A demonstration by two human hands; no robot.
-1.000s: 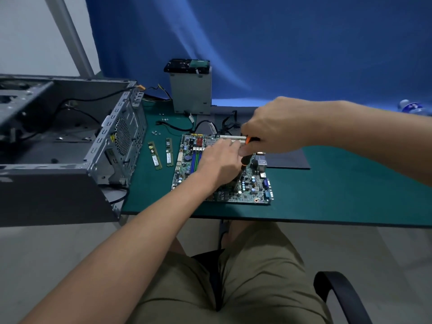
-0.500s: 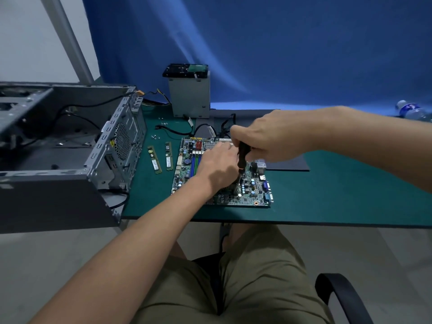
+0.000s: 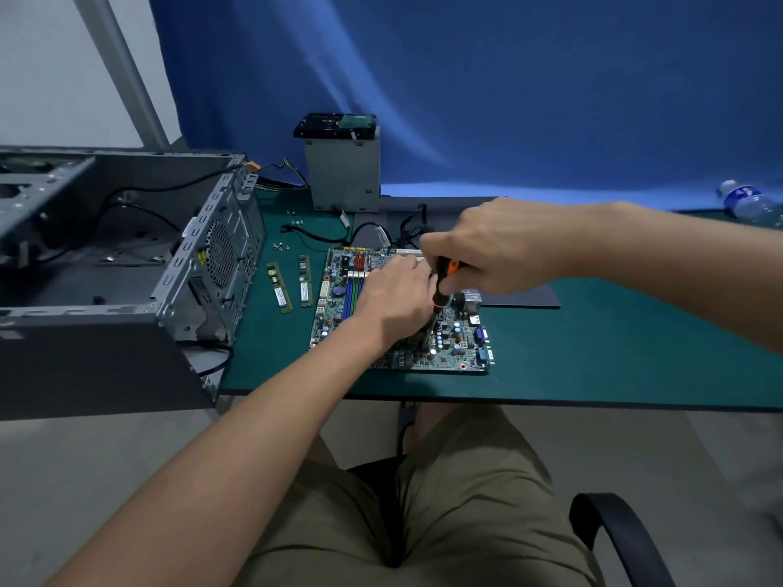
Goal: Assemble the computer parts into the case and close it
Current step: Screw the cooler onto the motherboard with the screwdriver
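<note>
The motherboard (image 3: pixel 459 341), a flat green board studded with slots, lies on the counter (image 3: pixel 593 353) right of the open metal case (image 3: pixel 127 247), not yet mounted, so the task looks early. The right hand (image 3: pixel 500 247) has its fingers (image 3: pixel 432 252) clenched round a black-and-orange screwdriver (image 3: pixel 445 281), tip down on the board; the left hand (image 3: pixel 394 298) rests on its middle, grip impossible to tell. Two thin memory sticks (image 3: pixel 279 288) lie loose between board and case.
</note>
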